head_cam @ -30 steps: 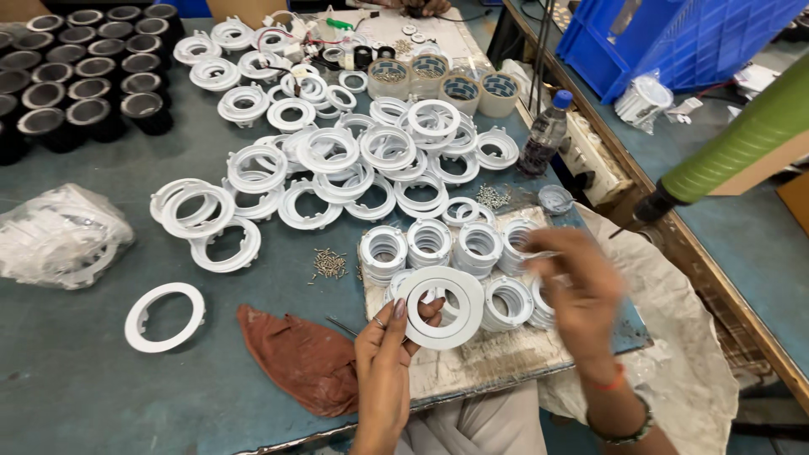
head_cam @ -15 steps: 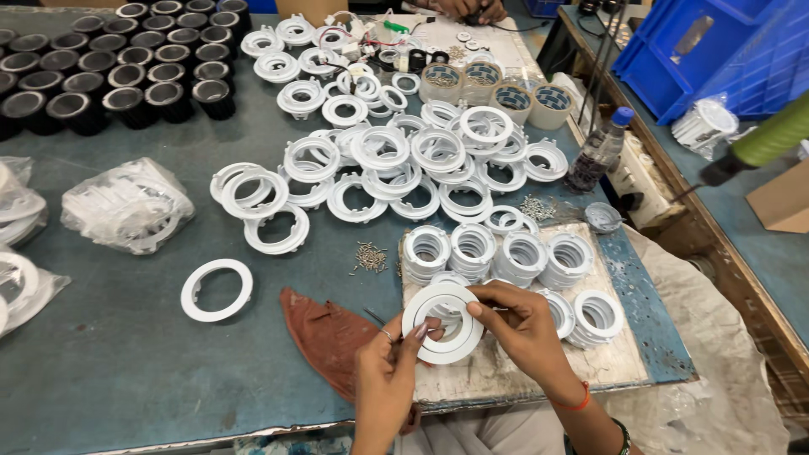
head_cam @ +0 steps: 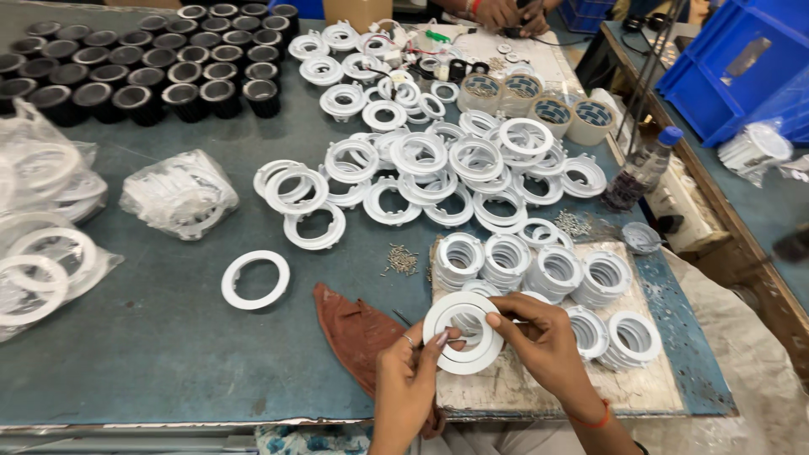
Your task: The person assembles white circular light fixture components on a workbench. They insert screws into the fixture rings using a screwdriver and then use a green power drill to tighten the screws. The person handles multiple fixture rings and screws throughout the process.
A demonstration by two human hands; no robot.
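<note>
Blue-grey worktable [head_cam: 126,354], surface worn and paint-chipped at the near right edge. Wooden-edged bench [head_cam: 742,211] runs along the right, blue plastic crates [head_cam: 725,67] on it at far right. Even overhead light, no hard shadows.

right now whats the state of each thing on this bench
white ring: held in both hands above the board
left hand: gripping the ring's near edge
right hand: fingers on the ring's right side
loose ring: flat, alone on the table
brown cloth: crumpled
plastic bottle: upright, capped
black cups: standing in rows
</note>
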